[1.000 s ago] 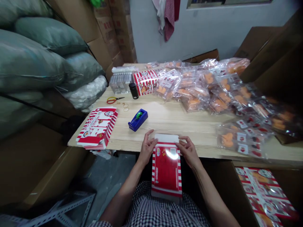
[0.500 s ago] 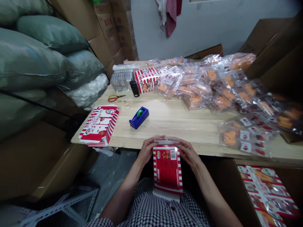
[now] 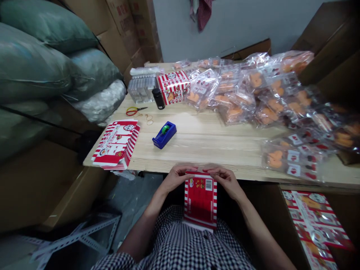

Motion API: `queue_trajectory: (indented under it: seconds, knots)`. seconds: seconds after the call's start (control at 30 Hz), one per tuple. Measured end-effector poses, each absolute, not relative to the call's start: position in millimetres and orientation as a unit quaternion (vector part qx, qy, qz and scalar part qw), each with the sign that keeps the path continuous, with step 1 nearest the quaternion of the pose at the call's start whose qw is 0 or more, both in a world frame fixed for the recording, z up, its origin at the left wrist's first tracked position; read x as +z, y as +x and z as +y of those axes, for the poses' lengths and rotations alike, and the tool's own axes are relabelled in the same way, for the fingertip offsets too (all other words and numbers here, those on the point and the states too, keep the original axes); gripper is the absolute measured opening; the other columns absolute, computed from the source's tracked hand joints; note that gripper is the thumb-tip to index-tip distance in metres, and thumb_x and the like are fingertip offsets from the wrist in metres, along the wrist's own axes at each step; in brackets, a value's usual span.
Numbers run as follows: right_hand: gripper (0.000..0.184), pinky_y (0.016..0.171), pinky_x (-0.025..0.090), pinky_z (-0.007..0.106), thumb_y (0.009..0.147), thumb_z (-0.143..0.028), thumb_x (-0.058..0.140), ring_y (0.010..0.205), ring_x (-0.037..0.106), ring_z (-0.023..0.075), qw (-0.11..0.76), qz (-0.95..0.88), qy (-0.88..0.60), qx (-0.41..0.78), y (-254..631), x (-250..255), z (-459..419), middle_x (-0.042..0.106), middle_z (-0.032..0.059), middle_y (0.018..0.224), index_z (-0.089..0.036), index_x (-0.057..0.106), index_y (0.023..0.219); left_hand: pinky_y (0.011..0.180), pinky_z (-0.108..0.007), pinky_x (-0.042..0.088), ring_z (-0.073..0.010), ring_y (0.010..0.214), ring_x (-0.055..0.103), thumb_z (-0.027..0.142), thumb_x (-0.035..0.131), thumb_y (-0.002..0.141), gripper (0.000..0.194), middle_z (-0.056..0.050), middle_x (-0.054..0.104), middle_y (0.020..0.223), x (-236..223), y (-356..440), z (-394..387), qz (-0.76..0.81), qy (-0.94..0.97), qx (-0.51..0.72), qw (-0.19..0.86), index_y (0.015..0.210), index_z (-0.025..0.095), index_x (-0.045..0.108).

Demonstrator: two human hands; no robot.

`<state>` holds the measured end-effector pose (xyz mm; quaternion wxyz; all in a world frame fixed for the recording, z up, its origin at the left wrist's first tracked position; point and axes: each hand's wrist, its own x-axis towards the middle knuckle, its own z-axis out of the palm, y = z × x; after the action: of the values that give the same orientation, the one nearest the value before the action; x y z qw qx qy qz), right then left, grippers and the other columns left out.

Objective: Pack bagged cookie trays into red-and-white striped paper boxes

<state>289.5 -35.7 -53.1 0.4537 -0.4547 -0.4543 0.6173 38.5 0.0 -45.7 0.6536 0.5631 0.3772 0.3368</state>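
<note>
A red cardboard box [image 3: 200, 200] with red-and-white striped sides and a barcode is held upright against my lap, below the table's front edge. My left hand [image 3: 177, 178] grips its upper left corner, thumb on the near face and fingers behind the top edge. At the upper right corner my right hand [image 3: 225, 181] pinches it the same way. The white flap at its top is folded away from me, mostly out of sight behind the fingers. Beyond my hands, a blue tape dispenser [image 3: 164, 135] with green tape sits on the table.
Flat striped cartons [image 3: 116, 144] are stacked at the table's left edge. Scissors [image 3: 136, 111], a black bottle [image 3: 158, 99], an assembled striped box [image 3: 174, 87] and clear plastic cases [image 3: 142, 89] lie behind. Bagged orange toy pieces [image 3: 234, 112] cover the right side. An open carton [image 3: 317, 225] holds packed boxes.
The white flap that stood up at the box's top has been folded back and down. Both hands have closed in over the top edge. The view has tilted slightly downward.
</note>
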Motion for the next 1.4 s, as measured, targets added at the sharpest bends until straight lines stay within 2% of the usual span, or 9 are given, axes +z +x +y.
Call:
queue_trajectory:
  seconds: [0.13,0.37,0.47,0.63,0.9,1.03,1.17,1.3,1.4]
  knots:
    - [0.024,0.090,0.056,0.041,0.081,-0.044,0.078,0.095,0.073,0.0252,0.453,-0.463,-0.467,0.602,279,-47,-31,0.079,0.0079,0.105,-0.025,0.079,0.096,0.096,-0.038,0.054,-0.0257,0.105,0.071,0.031,0.070,0.086,0.022,-0.011,0.077,0.108,-44,51,1,0.398,0.573,0.382,0.606,0.101,0.017,0.079]
    - [0.027,0.099,0.052,0.044,0.079,-0.042,0.080,0.118,0.066,0.0299,0.472,-0.436,-0.438,0.628,270,-41,-28,0.068,0.0072,0.132,-0.028,0.079,0.102,0.101,-0.037,0.050,-0.0249,0.108,0.070,0.025,0.068,0.087,0.020,-0.009,0.077,0.111,-43,58,-1,0.402,0.575,0.434,0.565,0.103,0.018,0.079]
    - [0.023,0.107,0.046,0.046,0.082,-0.041,0.078,0.129,0.059,0.0303,0.463,-0.448,-0.416,0.642,272,-44,-28,0.067,0.0075,0.133,-0.028,0.080,0.100,0.105,-0.039,0.047,-0.0249,0.111,0.068,0.026,0.067,0.089,0.018,-0.009,0.077,0.110,-39,56,-2,0.369,0.586,0.425,0.583,0.100,0.019,0.079]
    - [0.024,0.112,0.041,0.051,0.087,-0.042,0.073,0.131,0.056,0.0312,0.458,-0.454,-0.437,0.627,272,-49,-30,0.067,0.0076,0.133,-0.028,0.079,0.105,0.110,-0.041,0.044,-0.0271,0.127,0.060,0.029,0.071,0.086,0.028,-0.011,0.067,0.132,-41,44,-2,0.336,0.569,0.369,0.654,0.113,0.020,0.075]
    - [0.033,0.116,0.038,0.048,0.088,-0.044,0.072,0.141,0.046,0.0288,0.402,-0.434,-0.382,0.710,286,-47,-36,0.056,0.0059,0.147,-0.029,0.074,0.117,0.106,-0.043,0.047,-0.0280,0.119,0.065,0.032,0.068,0.088,0.024,-0.012,0.072,0.124,-50,32,-6,0.374,0.535,0.363,0.665,0.104,0.018,0.078]
    - [0.030,0.114,0.041,0.047,0.086,-0.044,0.074,0.135,0.053,0.0281,0.416,-0.399,-0.390,0.718,291,-56,-38,0.064,0.0070,0.138,-0.029,0.076,0.113,0.105,-0.041,0.047,-0.0271,0.117,0.066,0.030,0.067,0.088,0.023,-0.012,0.074,0.119,-50,28,-2,0.354,0.551,0.356,0.667,0.105,0.018,0.078]
    - [0.029,0.111,0.042,0.047,0.085,-0.045,0.075,0.127,0.060,0.0283,0.411,-0.443,-0.415,0.680,291,-54,-37,0.070,0.0082,0.130,-0.027,0.078,0.108,0.104,-0.041,0.048,-0.0281,0.120,0.064,0.034,0.070,0.087,0.026,-0.013,0.070,0.127,-49,27,-1,0.357,0.548,0.344,0.674,0.106,0.017,0.077]
    - [0.023,0.098,0.052,0.042,0.084,-0.046,0.075,0.107,0.070,0.0257,0.391,-0.463,-0.443,0.661,290,-37,-33,0.076,0.0078,0.115,-0.023,0.080,0.087,0.100,-0.039,0.048,-0.0275,0.115,0.066,0.037,0.067,0.089,0.025,-0.013,0.072,0.122,-37,32,-3,0.389,0.557,0.333,0.654,0.094,0.015,0.078]
    - [0.025,0.089,0.056,0.039,0.082,-0.042,0.078,0.098,0.073,0.0239,0.357,-0.494,-0.414,0.676,289,-25,-27,0.077,0.0071,0.112,-0.024,0.079,0.099,0.090,-0.035,0.052,-0.0264,0.106,0.070,0.037,0.071,0.087,0.023,-0.013,0.074,0.117,-28,34,-2,0.376,0.560,0.315,0.668,0.091,0.015,0.076]
